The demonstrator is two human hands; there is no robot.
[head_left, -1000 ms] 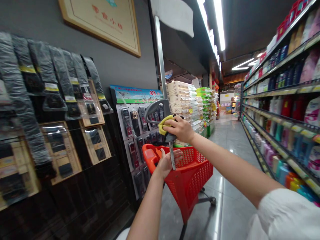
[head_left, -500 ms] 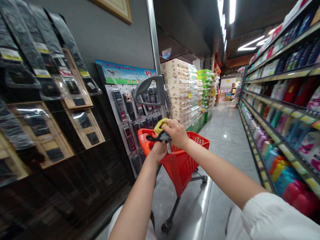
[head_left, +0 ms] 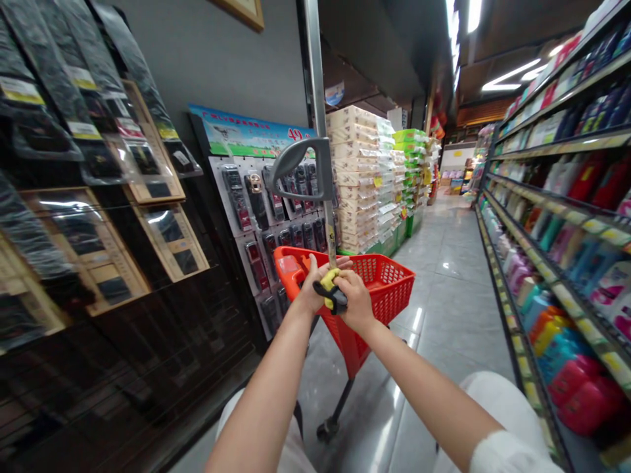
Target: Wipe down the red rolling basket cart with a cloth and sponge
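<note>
My right hand [head_left: 355,301] is closed on a small soft yellow and dark grey bundle [head_left: 331,282] with a black part at its left end; I cannot make out its kind. Beside it, my left hand [head_left: 309,289] is palm up, thumb raised and fingers stretched out behind the bundle, which lies against or just over the palm. Both hands are in front of a red plastic shopping cart [head_left: 352,345], over its near rim. The cart's basket wall [head_left: 389,289] has a grid of holes.
On the left, packaged belts [head_left: 93,98] and boxed sets [head_left: 172,243] hang on a dark wall. A grey handle [head_left: 300,172] on a metal pole stands before a rack of packaged goods [head_left: 256,197]. Stacked packs [head_left: 355,177] line the aisle; bottle shelves [head_left: 562,223] are right.
My hands have come lower and apart. The left hand has opened out palm up, while the right keeps hold of the bundle and has turned it. The view has shifted slightly.
</note>
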